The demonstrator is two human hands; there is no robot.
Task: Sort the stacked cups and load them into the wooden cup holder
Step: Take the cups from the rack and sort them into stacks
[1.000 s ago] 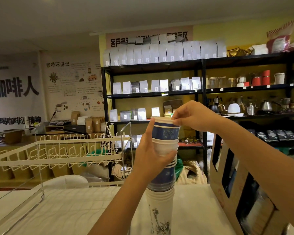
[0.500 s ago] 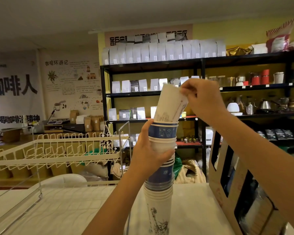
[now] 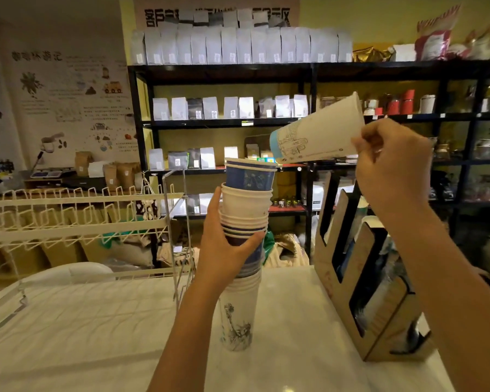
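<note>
Lifted clear, one white cup (image 3: 317,131) pinched by right hand (image 3: 391,162); left hand (image 3: 224,244) grips roughly ten-cup stack (image 3: 245,222).

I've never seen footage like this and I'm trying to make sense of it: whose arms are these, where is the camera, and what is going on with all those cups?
There is no machine here. A person wears a wide-angle camera on the head, so you look forward and down at their own two bare arms.

The left hand grips a tall stack of cups, white and blue paper cups nested together, standing on the white table. The right hand holds one white cup by its rim, tipped on its side, clear of the stack.

At the right on the table stands the wooden cup holder, with tall slots. At the left is a white wire rack. Behind are shelves of bags and kettles.
</note>
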